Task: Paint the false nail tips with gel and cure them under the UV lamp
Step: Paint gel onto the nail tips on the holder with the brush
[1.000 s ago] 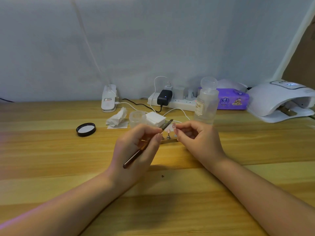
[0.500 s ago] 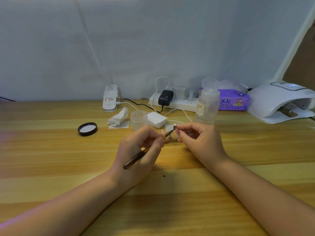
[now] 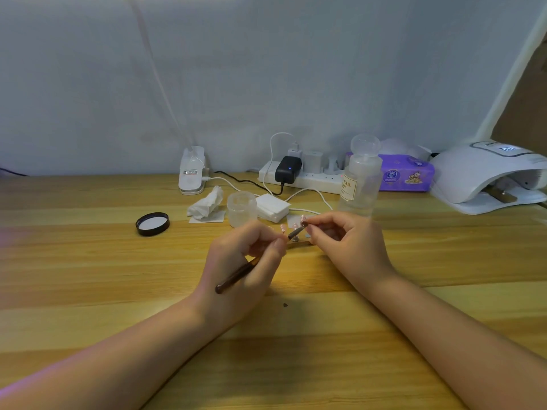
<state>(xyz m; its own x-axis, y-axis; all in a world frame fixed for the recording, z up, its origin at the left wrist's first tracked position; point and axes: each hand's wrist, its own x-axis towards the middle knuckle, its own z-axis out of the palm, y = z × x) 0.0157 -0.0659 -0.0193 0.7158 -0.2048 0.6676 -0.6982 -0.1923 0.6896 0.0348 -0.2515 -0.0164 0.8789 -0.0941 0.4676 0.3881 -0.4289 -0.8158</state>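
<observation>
My left hand grips a dark brown gel brush like a pen, its tip pointing up and right. My right hand pinches something small at the brush tip; it looks like a false nail tip on a stand, mostly hidden by my fingers. A pink nail tip stands on a small holder between my hands. The white UV lamp sits at the far right of the wooden table, with its display lit.
Behind my hands stand a small clear jar, a stack of white pads, a crumpled tissue and a clear bottle. A black lid lies to the left. A power strip and a purple tissue pack line the wall.
The brush tip has moved right, up to my right fingertips. Both hands stay almost in place above the table.
</observation>
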